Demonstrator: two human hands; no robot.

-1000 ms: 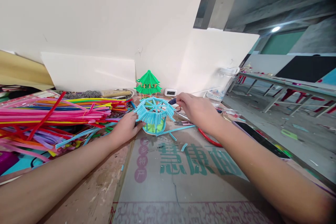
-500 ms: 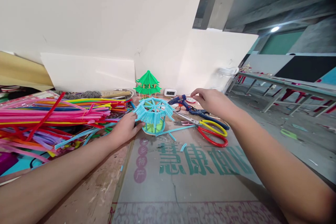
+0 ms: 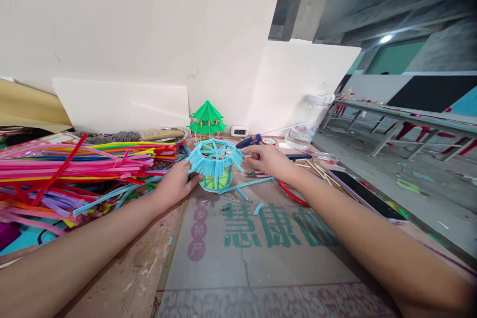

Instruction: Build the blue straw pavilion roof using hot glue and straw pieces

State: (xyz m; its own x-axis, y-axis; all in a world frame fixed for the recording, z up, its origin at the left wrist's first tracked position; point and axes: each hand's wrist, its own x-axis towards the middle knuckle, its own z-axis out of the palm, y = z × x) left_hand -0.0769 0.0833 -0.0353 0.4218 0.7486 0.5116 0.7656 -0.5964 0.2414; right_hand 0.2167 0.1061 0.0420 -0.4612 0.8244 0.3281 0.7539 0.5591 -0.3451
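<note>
A small pavilion model (image 3: 214, 161) with a light-blue pipe-cleaner roof and a green floor stands upright on the table. My left hand (image 3: 176, 180) is closed on its left side, thumb by the base and other fingers partly hidden. My right hand (image 3: 265, 159) is at the right edge of the roof, fingertips pinched together; whether they grip the roof edge or something small I cannot tell. Just behind that hand lies a dark-blue glue gun (image 3: 250, 141), partly covered. Under my right forearm shows a red handle of the scissors (image 3: 292, 195).
Colourful pipe cleaners (image 3: 74, 164) are heaped at the left. Behind the model stand a green-roofed pavilion (image 3: 207, 118) and a small digital clock (image 3: 239, 131). A clear plastic jug (image 3: 307, 121), thin wooden sticks (image 3: 322, 171) and a phone (image 3: 367, 194) are at the right. Blue offcuts (image 3: 258, 208) lie in front.
My right hand has moved left and down from above the glue gun to the roof's right edge, its arm now covering most of the scissors. My left hand keeps its hold.
</note>
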